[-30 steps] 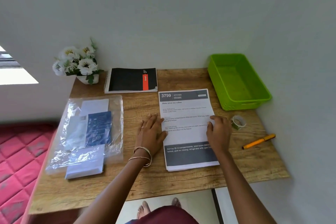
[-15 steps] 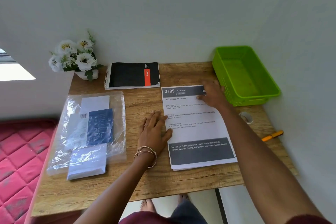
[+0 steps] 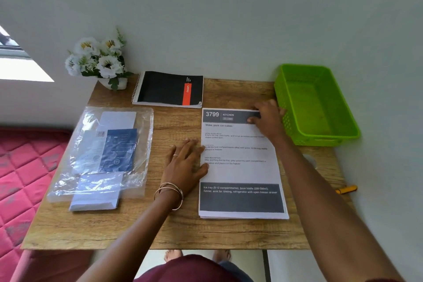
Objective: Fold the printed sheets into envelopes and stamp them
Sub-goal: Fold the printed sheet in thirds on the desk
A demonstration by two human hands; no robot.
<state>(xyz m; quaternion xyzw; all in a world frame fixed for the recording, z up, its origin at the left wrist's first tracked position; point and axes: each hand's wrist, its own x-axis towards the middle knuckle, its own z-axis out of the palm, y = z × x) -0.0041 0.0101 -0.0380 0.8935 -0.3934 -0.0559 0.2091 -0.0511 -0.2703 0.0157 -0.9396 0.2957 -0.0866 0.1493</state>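
Head view looks down on a wooden table (image 3: 183, 231) with the stack of printed sheets (image 3: 240, 174) lying flat right of centre. Left hand (image 3: 186, 165) rests flat, fingers straight and spread, on the wood, its fingertips and thumb touching the stack's left edge. Right hand (image 3: 269, 119) sits at the stack's upper right corner, fingers bent onto the dark header; whether it pinches the paper I cannot tell. A clear plastic bag of envelopes (image 3: 103, 155) lies at centre left. A black spiral notebook (image 3: 169, 88) and a pot of white flowers (image 3: 98, 62) stand at the back, a green basket (image 3: 315, 103) at the upper right, an orange pen (image 3: 346, 189) at the right edge.
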